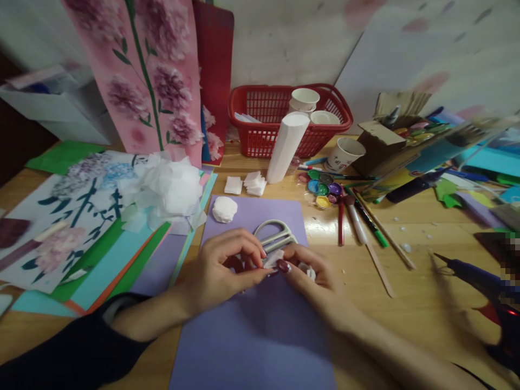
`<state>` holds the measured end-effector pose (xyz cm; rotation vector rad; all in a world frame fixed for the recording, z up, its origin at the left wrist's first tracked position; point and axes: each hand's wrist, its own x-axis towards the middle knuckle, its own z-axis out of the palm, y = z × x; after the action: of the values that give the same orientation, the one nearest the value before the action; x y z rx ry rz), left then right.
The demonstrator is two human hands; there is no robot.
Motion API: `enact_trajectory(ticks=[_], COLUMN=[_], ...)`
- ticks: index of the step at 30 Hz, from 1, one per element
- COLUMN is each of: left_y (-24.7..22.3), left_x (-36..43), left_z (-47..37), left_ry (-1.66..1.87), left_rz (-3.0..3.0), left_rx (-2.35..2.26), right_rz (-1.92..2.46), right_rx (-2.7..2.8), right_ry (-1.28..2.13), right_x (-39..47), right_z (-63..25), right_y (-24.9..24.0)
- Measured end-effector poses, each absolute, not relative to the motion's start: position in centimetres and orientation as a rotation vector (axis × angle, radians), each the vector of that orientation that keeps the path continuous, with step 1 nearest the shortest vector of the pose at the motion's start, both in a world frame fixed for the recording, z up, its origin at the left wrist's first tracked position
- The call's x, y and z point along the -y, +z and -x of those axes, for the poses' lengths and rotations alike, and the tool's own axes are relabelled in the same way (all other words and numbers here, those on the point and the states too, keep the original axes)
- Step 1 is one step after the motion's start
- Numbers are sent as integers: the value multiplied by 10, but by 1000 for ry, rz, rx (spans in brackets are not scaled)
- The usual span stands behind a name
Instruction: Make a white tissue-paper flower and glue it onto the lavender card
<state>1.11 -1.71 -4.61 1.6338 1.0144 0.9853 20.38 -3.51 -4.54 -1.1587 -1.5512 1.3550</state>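
Above a purple sheet (252, 336), my left hand (227, 265) and my right hand (312, 276) meet, pinching a small white paper piece (273, 259) between them. More crumpled white paper (307, 270) shows within the curled fingers of my right hand. Grey-handled scissors (276, 233) lie just beyond my fingertips, their blades hidden by my hands. A round white paper ball (225, 209) rests on the sheet's far left corner. Behind it are small stacks of white paper squares (254, 183) on the wooden table.
A red basket (260, 138) with paper cups stands at the back, a white roll (287, 146) before it. Paint pots (323, 189), pens and brushes lie right of centre. A glue gun (479, 276) is at far right. Coloured sheets and fluffy white paper (176, 187) cover the left.
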Motion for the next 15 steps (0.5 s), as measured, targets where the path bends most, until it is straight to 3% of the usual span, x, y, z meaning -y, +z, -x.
enact_trajectory(ticks=[15], left_y=[-45], left_x=[20], left_z=[-13], left_ry=[872], left_rz=[-1203], left_rx=[-1002], right_rz=[1206], right_rx=[1503], right_ry=[1381], right_x=[36], right_z=[-203], right_y=[-46])
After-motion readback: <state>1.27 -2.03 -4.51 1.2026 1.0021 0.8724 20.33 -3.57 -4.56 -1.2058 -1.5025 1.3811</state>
